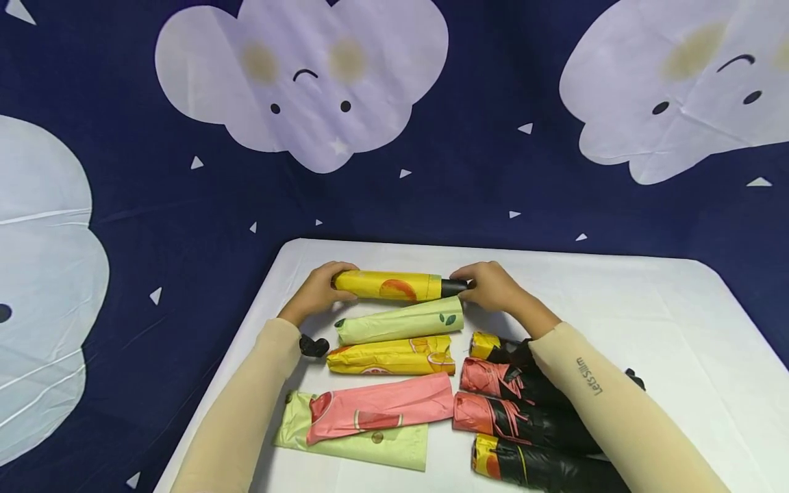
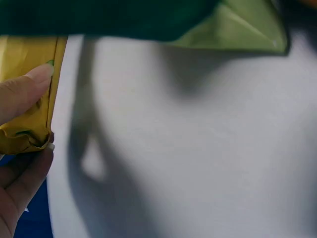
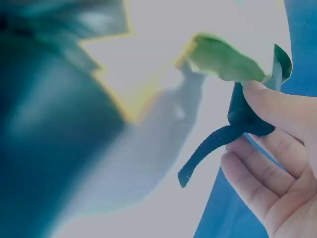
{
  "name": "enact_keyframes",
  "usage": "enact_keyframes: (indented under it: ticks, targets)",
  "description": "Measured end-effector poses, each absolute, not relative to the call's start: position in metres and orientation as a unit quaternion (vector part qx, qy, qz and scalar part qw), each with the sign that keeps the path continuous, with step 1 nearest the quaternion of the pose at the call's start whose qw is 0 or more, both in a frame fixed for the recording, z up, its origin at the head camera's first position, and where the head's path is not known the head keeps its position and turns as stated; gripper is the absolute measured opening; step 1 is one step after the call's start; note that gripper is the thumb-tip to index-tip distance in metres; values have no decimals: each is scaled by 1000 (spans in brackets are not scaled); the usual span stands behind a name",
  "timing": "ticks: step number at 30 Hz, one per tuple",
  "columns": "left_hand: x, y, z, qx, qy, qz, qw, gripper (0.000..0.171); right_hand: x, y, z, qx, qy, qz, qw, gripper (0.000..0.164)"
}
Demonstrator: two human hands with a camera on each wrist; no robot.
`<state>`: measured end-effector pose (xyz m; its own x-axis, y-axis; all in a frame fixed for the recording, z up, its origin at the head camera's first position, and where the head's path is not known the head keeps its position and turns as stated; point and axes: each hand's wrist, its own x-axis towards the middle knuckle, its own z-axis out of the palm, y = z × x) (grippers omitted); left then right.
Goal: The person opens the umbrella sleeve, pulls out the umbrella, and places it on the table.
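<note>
A compact folded umbrella point(image 1: 394, 285) in a yellow sleeve with an orange fruit print lies crosswise between my hands near the table's far edge. My left hand point(image 1: 320, 291) holds its left end; in the left wrist view the thumb lies on the yellow sleeve point(image 2: 29, 114) and the fingertips are at its gathered end. At the other end, my right hand point(image 1: 491, 285) pinches the black handle point(image 1: 453, 287). A dark strap point(image 3: 205, 148) dangles from that handle in the right wrist view. Just below lies a pale green wrapped roll point(image 1: 401, 322) with a leaf print.
Nearer on the white table point(image 1: 647, 301) lie a yellow fruit-print sleeve point(image 1: 391, 356), a pink sleeve point(image 1: 382, 407) and a green sleeve point(image 1: 345, 441) beneath it. Several black folded umbrellas point(image 1: 542, 465) with pink or yellow ends lie at right, partly under my right forearm.
</note>
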<state>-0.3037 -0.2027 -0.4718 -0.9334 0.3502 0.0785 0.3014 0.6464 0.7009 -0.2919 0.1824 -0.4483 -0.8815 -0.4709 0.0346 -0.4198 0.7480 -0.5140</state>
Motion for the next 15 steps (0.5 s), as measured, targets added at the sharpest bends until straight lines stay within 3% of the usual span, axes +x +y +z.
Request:
enact_keyframes:
  ticks: [5,15]
  targets:
    - [-304,-200,-456,173,874,452,38,57,-296,203,-437,-196,904,-374,66,42]
    - [-294,-191,-435,157,758,620,128,59,-280,240,-423,-139,802,-563,144,53]
